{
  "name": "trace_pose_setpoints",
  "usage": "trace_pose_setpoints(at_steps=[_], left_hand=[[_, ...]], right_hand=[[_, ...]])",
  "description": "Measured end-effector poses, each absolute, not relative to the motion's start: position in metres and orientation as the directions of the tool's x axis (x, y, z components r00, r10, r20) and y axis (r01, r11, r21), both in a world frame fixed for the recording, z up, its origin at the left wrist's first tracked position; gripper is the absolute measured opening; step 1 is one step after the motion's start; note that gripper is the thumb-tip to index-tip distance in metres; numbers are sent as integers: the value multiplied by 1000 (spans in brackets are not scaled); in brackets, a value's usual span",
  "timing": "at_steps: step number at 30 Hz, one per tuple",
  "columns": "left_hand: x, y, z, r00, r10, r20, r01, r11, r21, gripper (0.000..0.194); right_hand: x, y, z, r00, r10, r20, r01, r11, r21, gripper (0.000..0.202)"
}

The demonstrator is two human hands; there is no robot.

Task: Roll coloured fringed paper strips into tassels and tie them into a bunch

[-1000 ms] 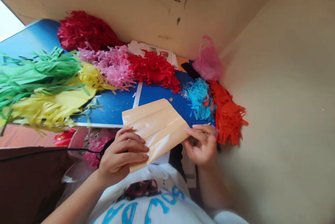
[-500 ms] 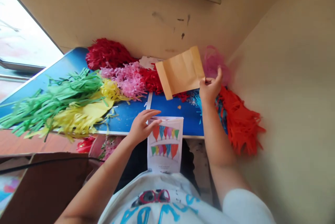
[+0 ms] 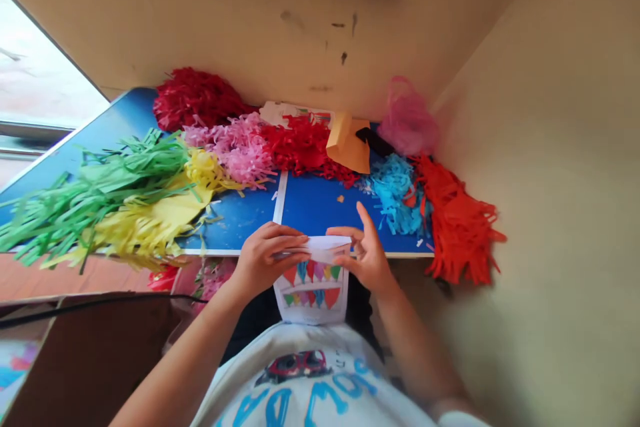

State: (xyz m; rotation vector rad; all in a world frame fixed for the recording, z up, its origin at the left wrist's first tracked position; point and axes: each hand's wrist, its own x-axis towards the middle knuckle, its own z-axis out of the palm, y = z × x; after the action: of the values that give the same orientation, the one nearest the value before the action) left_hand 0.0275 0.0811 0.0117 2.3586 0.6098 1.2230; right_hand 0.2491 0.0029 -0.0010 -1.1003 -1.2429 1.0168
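A white paper (image 3: 313, 310) printed with coloured tassel garlands lies against my shirt at the table's front edge. Its top part is bent over into a pale flap. My left hand (image 3: 270, 260) pinches the left end of this flap between thumb and fingers. At the flap's right end, the thumb and a finger of my right hand (image 3: 369, 257) close around the paper, while another finger points up. Beyond the hands, a tan paper envelope (image 3: 353, 144) rests on red fringed tissue paper (image 3: 300, 144).
Fringed tissue paper in green (image 3: 120, 167), yellow (image 3: 155, 217), pink (image 3: 240, 147), dark red (image 3: 200, 97), blue (image 3: 397, 190) and orange-red (image 3: 460, 224) lies over the blue table (image 3: 240, 217). A pink plastic bag (image 3: 407, 120) sits by the wall. A cardboard box (image 3: 100, 360) stands at lower left.
My right hand has let go of the tan envelope, which now lies at the back of the table. It has come down to the printed paper, whose top is now bent over.
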Motion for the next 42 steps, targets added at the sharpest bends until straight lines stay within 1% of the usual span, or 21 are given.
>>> trace_pose_setpoints(at_steps=[2, 5, 8, 10, 11, 14, 16, 19, 21, 24, 26, 27, 28, 30, 31, 32, 34, 36, 38, 40, 42], left_hand=[[27, 68, 28, 526, 496, 690, 156, -854, 496, 15], [32, 47, 57, 535, 396, 746, 135, -912, 387, 17], [42, 28, 75, 541, 292, 788, 140, -956, 259, 22], [51, 19, 73, 537, 255, 804, 132, -967, 218, 23], [56, 15, 69, 523, 263, 811, 123, -965, 233, 22], [63, 9, 57, 498, 332, 801, 83, -938, 337, 18], [64, 8, 58, 554, 344, 758, 75, -927, 367, 18], [63, 9, 71, 695, 335, 636, 104, -923, 372, 23], [64, 12, 77, 734, 338, 589, 95, -910, 404, 25], [66, 17, 75, 721, 346, 600, 31, -882, 471, 29], [66, 17, 71, 691, 361, 626, 41, -884, 465, 33], [65, 17, 69, 668, 377, 642, 72, -891, 448, 35], [63, 15, 69, 639, 393, 661, 112, -898, 426, 36], [61, 12, 69, 573, 430, 698, 200, -899, 390, 37], [61, 10, 69, 545, 446, 710, 239, -894, 378, 37], [61, 8, 68, 525, 458, 718, 271, -889, 370, 37], [63, 5, 65, 503, 470, 725, 303, -882, 361, 36], [66, 2, 60, 501, 468, 728, 307, -883, 356, 37], [67, -1, 55, 506, 458, 731, 304, -888, 346, 38], [67, -3, 53, 517, 451, 728, 310, -891, 333, 39], [67, -4, 53, 525, 444, 726, 318, -894, 316, 39]], right_hand=[[241, -23, -6, 134, 975, 176, -88, 188, -978, 101], [248, -40, 9, 206, 940, 272, -91, 295, -951, 101], [264, -49, 28, 176, 907, 382, -55, 396, -916, 100], [274, -56, 32, 145, 909, 392, -46, 402, -915, 98], [278, -59, 31, 134, 915, 381, -45, 390, -920, 98], [285, -68, 24, 142, 925, 353, -25, 360, -932, 96], [286, -72, 22, 166, 910, 381, 7, 385, -923, 95], [286, -75, 23, 161, 886, 435, 47, 434, -900, 96], [286, -74, 25, 161, 889, 428, 64, 423, -904, 95], [290, -69, 29, 178, 897, 404, 88, 394, -915, 93], [295, -67, 36, 216, 868, 447, 166, 418, -893, 94], [297, -67, 40, 265, 833, 485, 225, 436, -871, 93], [297, -69, 45, 332, 785, 524, 281, 448, -849, 88], [288, -76, 52, 482, 671, 563, 317, 465, -826, 63], [278, -80, 53, 543, 639, 545, 272, 480, -834, 47], [266, -85, 53, 579, 643, 501, 184, 496, -849, 33], [238, -89, 49, 579, 737, 349, -82, 478, -874, 16], [214, -86, 41, 527, 840, 133, -362, 363, -859, 14], [199, -78, 35, 494, 867, -59, -544, 255, -799, 16], [194, -68, 32, 496, 855, -152, -619, 225, -752, 18], [194, -62, 33, 511, 842, -173, -635, 235, -736, 19]])
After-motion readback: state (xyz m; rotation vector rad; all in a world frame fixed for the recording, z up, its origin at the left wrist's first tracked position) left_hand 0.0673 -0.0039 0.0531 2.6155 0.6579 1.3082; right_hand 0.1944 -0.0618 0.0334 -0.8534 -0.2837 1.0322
